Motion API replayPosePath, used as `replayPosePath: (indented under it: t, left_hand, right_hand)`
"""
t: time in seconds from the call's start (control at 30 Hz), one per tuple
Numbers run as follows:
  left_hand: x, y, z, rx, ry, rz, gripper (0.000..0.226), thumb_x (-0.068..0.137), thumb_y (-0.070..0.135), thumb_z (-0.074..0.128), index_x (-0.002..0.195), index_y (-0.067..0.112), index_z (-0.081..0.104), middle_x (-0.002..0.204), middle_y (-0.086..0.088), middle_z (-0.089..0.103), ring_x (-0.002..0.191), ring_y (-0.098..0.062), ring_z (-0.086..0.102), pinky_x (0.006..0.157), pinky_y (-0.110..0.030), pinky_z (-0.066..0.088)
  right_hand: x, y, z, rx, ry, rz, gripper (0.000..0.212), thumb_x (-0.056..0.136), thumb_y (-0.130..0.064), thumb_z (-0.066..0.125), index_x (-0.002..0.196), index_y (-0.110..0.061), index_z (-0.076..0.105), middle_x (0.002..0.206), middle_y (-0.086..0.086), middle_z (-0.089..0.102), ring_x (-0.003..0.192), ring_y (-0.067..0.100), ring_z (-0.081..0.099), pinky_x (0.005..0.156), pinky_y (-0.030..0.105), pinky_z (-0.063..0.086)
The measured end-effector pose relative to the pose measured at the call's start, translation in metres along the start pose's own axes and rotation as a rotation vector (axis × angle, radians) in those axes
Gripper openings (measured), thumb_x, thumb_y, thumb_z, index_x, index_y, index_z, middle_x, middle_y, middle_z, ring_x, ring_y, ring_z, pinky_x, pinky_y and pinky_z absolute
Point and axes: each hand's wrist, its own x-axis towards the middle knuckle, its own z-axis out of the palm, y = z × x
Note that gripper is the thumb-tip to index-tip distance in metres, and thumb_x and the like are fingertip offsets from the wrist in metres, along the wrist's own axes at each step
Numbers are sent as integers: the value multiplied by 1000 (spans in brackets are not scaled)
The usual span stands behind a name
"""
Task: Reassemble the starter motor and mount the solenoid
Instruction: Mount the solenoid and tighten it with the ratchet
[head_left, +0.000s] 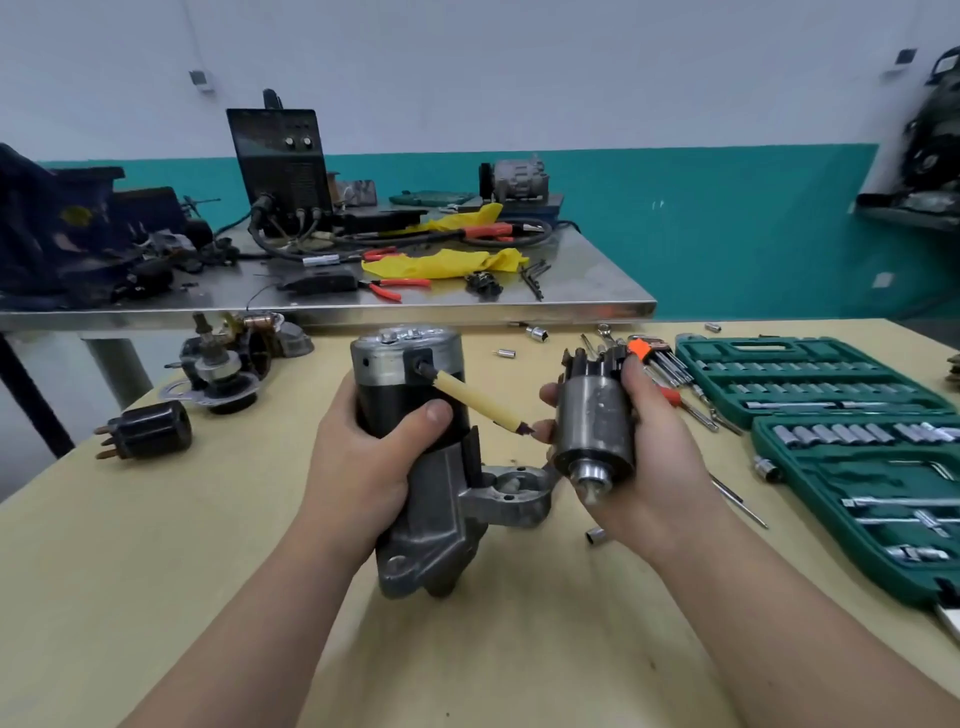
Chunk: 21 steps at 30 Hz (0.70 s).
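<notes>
The starter motor (410, 384) stands upright above the wooden table (156, 545), a black and grey cylinder on a cast aluminium nose housing (441, 530). My left hand (363, 467) is wrapped around its body. A cream-sleeved lead (475, 402) runs from its upper side down to the right. My right hand (649, 467) holds the solenoid (595, 431), a grey steel cylinder with its plunger end facing me and black terminal end away. The solenoid sits just right of the motor, above the housing's open mounting flange (514, 486).
Two open green socket set cases (831, 415) lie at the right, with hex keys (657, 358) and screwdrivers beside them. Loose sockets lie near my right wrist. Other dismantled motor parts (223, 364) and a black plug-like part (148, 431) sit at the left. A cluttered steel bench (363, 306) stands behind.
</notes>
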Motion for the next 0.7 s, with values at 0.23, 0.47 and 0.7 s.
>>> replayPosePath:
  t: [0.23, 0.47, 0.7]
  left_hand:
    - [-6, 1, -2, 10, -60, 71, 29, 54, 45, 74, 82, 51, 66, 85, 14, 73, 79, -8, 72, 60, -22, 56]
    - [-9, 1, 0, 45, -106, 133, 36, 60, 49, 70, 94, 42, 65, 89, 18, 72, 85, -2, 69, 65, -16, 52]
    - [-14, 0, 0, 91, -103, 174, 44, 62, 53, 70, 101, 36, 60, 90, 20, 71, 85, 0, 68, 64, -12, 51]
  right_hand:
    - [-2, 4, 15, 164, 153, 155, 49, 92, -48, 52, 116, -6, 59, 83, 16, 67, 57, 28, 68, 52, 31, 56]
    - [-3, 10, 15, 75, 135, 142, 39, 87, -36, 61, 111, -6, 57, 78, 16, 67, 59, 30, 69, 52, 35, 56]
    - [-12, 0, 18, 106, 79, 109, 41, 85, -37, 64, 108, -4, 57, 74, 19, 68, 64, 31, 68, 66, 39, 59]
